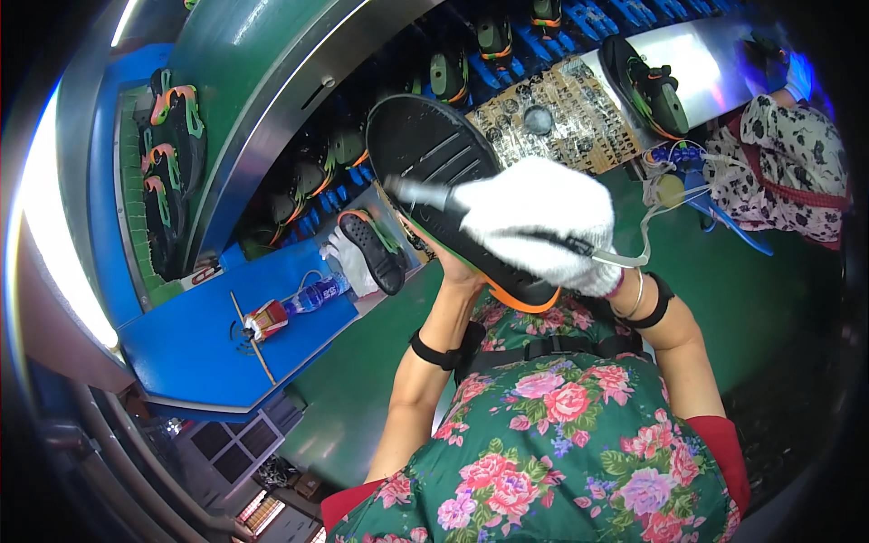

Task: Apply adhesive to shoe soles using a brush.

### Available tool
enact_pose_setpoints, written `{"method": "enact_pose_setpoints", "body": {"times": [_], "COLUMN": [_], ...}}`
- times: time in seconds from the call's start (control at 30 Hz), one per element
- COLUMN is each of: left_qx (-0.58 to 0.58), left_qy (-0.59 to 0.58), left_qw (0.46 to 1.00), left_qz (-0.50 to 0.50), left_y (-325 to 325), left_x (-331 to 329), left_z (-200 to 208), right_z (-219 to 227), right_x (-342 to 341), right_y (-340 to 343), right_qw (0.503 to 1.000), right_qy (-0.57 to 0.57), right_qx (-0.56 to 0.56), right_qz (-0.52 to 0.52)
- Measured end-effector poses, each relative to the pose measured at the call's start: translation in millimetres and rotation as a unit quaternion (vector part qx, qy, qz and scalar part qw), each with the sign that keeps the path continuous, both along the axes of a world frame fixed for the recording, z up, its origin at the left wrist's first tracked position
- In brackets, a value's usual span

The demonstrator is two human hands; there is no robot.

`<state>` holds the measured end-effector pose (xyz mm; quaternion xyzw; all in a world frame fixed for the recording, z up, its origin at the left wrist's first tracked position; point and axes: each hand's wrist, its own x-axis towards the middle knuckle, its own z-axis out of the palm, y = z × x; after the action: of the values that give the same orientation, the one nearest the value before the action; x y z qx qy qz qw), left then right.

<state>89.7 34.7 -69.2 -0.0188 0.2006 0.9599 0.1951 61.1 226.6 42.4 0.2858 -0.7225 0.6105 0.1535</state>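
Observation:
Tilted up in front of me is a large black shoe sole (425,136) with an orange and green edge. My bare left hand (455,264) grips it from behind and below, its fingers mostly hidden by the sole. A white knitted glove covers my right hand (548,222), which is closed around a pen-like tool (424,192) with a metal tip. That tip lies over the middle of the sole, blurred; whether it touches cannot be told. From the glove's wrist side a pale tube (625,260) runs off to the right.
Another sole (373,253) lies beside a white glove (342,258) at the left. A blue table (199,353) bears a bottle (317,294). Several shoe parts stand on the blue-slatted conveyor (597,20). A cardboard-covered board (579,118) and a black shoe (647,90) are ahead; a co-worker (787,149) is at right.

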Motion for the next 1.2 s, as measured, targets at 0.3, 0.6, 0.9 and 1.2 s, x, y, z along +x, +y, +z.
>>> {"method": "enact_pose_setpoints", "body": {"times": [0.3,0.6,0.9,1.2], "left_qx": [0.003,-0.011,0.006,0.002], "left_qy": [-0.055,-0.047,-0.001,0.080], "left_qw": [0.998,0.997,0.996,0.995], "left_qz": [-0.010,-0.056,-0.089,-0.064], "left_y": [-7.4,3.9,4.9,-4.8], "left_x": [-4.4,-19.6,-32.1,-49.0], "left_z": [2.2,16.7,36.8,37.5], "right_z": [-19.2,-27.2,-21.9,-19.4], "right_x": [12.9,19.5,27.0,33.4], "right_y": [-0.9,4.1,3.8,5.3], "right_qw": [0.999,0.998,1.000,0.996], "right_qy": [-0.007,-0.011,-0.009,-0.063], "right_qx": [-0.048,-0.026,-0.010,-0.062], "right_qz": [0.017,0.059,0.026,0.033]}}
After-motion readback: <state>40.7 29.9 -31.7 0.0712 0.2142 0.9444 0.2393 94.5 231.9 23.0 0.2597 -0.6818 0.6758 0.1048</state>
